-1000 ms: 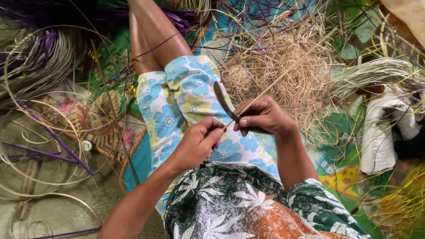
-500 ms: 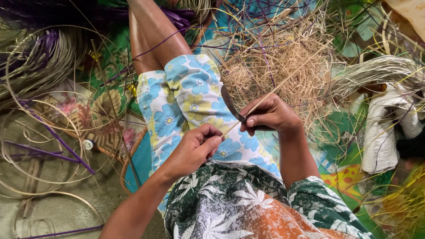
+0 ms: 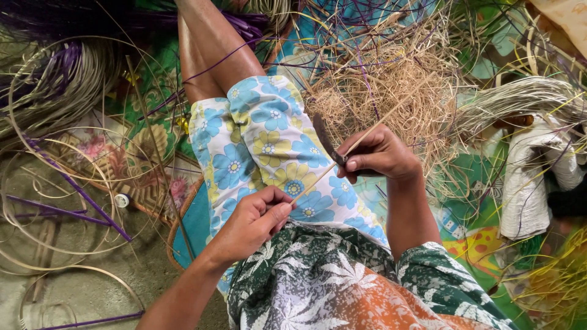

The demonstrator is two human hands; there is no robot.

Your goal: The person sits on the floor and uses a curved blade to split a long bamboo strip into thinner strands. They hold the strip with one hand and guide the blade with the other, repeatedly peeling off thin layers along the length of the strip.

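Over my lap, my right hand (image 3: 380, 156) grips a small dark-bladed knife (image 3: 324, 142), blade pointing up and away. A thin pale cane strip (image 3: 373, 127) runs under my right thumb against the blade and slants up to the right. My left hand (image 3: 257, 221) pinches the lower end of that strip near my belly. Both hands hover above my flower-print shorts (image 3: 263, 137).
A heap of pale curly shavings (image 3: 391, 85) lies just beyond my right hand. Coiled cane strips, some purple (image 3: 73, 195), spread on the floor at left. A white cloth bundle (image 3: 529, 183) lies at right, with more cane bundles (image 3: 526, 98) above it.
My right hand with the knife has shifted up and to the right along the strip, and my left hand has drawn back toward my body.
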